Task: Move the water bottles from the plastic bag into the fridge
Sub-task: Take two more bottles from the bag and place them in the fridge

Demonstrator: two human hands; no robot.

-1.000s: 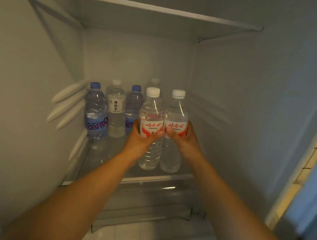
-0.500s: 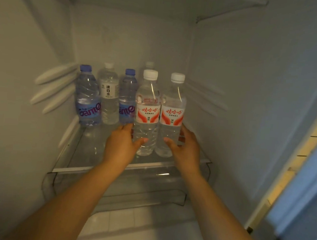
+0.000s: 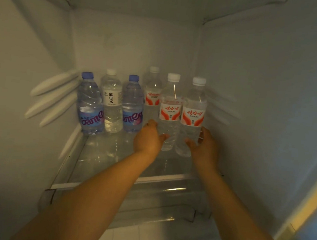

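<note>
- Both red-labelled bottles now stand further back and further right on the shelf than half a second ago, closer to the row at the rear; a second ago they were carried in the air by their labels, whereas the hands now sit low on them.
- Nearest, a clear drawer point(image 3: 146, 201) sits below the glass shelf point(image 3: 98, 181), whose front strip runs left to right.
- Next, the left hand point(image 3: 148, 138) curls round the lower part of the left red-labelled bottle point(image 3: 169, 113), thumb in front and fingers round its left side; the grip looks loose.
- Beside it, the right hand point(image 3: 205, 145) cups the lower part of the right red-labelled bottle point(image 3: 193, 117), with curled fingers touching its right side and thumb at the front.
- Each bottle stands upright, long axis vertical, directly beyond its own hand, and the two touch or nearly touch side by side.
- Furthest back are two blue-capped bottles point(image 3: 91, 104), a white-labelled bottle point(image 3: 111, 102) between them, and a third red-labelled bottle point(image 3: 152, 92) behind the left hand's bottle.
- Judging by this, letting go calls for drawing both hands straight toward the near edge, so neither bottle tips.
- No plastic bag is in view.
</note>
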